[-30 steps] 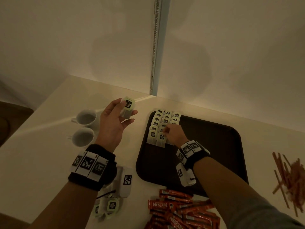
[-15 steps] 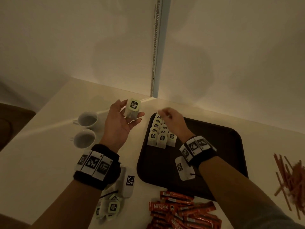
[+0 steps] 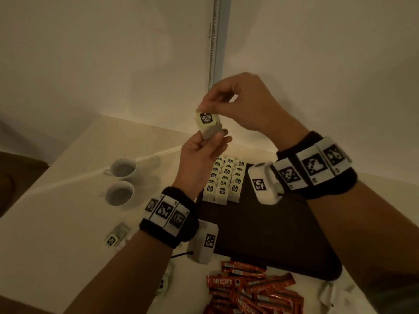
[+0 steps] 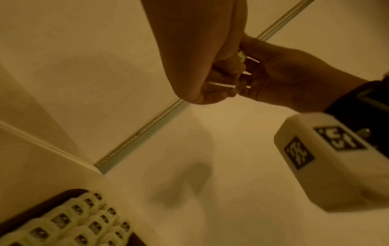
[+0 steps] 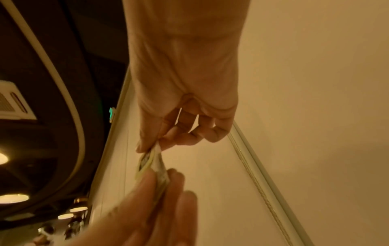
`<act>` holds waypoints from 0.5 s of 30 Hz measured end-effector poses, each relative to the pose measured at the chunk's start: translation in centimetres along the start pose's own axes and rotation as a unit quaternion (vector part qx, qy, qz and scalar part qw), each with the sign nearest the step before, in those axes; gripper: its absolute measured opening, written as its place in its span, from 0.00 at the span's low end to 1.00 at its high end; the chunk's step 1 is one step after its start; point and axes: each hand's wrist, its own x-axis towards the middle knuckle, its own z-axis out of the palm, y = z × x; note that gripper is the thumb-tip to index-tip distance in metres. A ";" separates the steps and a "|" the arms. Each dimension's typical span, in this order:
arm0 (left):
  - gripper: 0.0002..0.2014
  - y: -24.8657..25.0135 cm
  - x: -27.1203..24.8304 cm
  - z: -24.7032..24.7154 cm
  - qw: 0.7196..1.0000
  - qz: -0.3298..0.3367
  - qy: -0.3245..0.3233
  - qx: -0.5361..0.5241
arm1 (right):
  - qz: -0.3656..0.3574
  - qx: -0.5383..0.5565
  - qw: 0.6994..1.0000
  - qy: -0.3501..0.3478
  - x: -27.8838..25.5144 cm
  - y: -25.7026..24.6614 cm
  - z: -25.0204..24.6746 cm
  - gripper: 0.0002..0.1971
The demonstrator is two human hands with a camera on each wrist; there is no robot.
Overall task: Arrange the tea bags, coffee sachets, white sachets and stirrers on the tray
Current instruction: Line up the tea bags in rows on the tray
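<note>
Both our hands have risen off the tray since a second ago and met above it. Our right hand [image 3: 235, 103] pinches the top edge of the tea bag [image 3: 206, 123] while our left hand [image 3: 199, 159] grips its lower end, so it hangs between them. Below, three rows of bags [image 3: 225, 180] fill the tray's [image 3: 272, 234] far left corner. Coffee sachets [image 3: 251, 291] lie nearer us, two cups [image 3: 121, 180] to the left.

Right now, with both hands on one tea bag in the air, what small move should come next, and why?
Probably the left hand lets go, so the right hand, already pinching the tea bag at its top, can carry it to the rows of tea bags on the tray.
</note>
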 end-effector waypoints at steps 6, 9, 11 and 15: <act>0.08 0.6 -0.5 2.2 0.998 -0.002 -0.038 -0.056 | -0.002 -0.080 0.996 -0.025 0.2 -2.5 -1.6 0.08; 0.11 0.8 -0.6 2.6 0.997 0.005 -0.048 -0.060 | -0.006 -0.100 0.995 -0.026 0.0 -2.7 -2.0 0.06; 0.12 1.1 -0.7 2.5 0.997 0.011 -0.046 -0.054 | -0.014 -0.106 0.994 -0.009 -0.1 -2.7 -2.1 0.07; 0.09 1.5 -0.6 2.5 0.997 0.012 -0.066 -0.029 | -0.025 -0.109 0.994 0.010 -0.4 -2.6 -2.1 0.08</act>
